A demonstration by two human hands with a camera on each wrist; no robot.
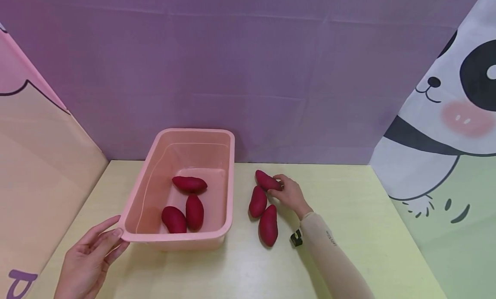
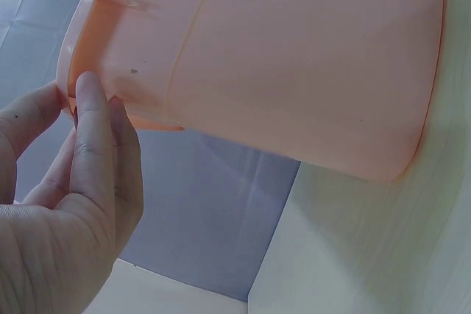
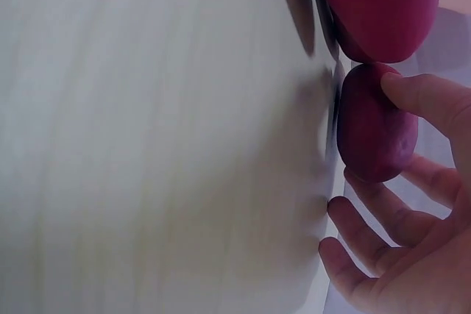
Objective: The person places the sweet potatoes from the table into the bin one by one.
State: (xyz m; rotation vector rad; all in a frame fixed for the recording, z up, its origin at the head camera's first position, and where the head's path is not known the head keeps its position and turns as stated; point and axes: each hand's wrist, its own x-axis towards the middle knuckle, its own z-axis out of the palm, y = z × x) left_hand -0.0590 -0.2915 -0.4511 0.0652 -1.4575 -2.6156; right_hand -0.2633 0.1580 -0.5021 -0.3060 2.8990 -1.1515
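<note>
My left hand (image 1: 91, 253) pinches the near left corner of a pink plastic tub (image 1: 129, 237); in the left wrist view the thumb and fingers (image 2: 92, 137) lie on either side of its rim. Three dark red sweet potatoes lie inside the tub, one crosswise (image 1: 190, 184) and two nearer the front. To the right of the tub, my right hand (image 1: 290, 194) holds the end of the farthest sweet potato (image 1: 266, 180) between thumb and fingers, as the right wrist view also shows. Two more sweet potatoes, a middle one (image 1: 258, 202) and a near one (image 1: 268, 225), lie beside it.
Everything stands on a pale wooden table (image 1: 348, 230). A small black object (image 1: 296, 238) sits by the right sleeve. Behind the table hangs a purple cloth (image 1: 271, 75), with printed panels at left and right, one bearing a panda (image 1: 434, 131).
</note>
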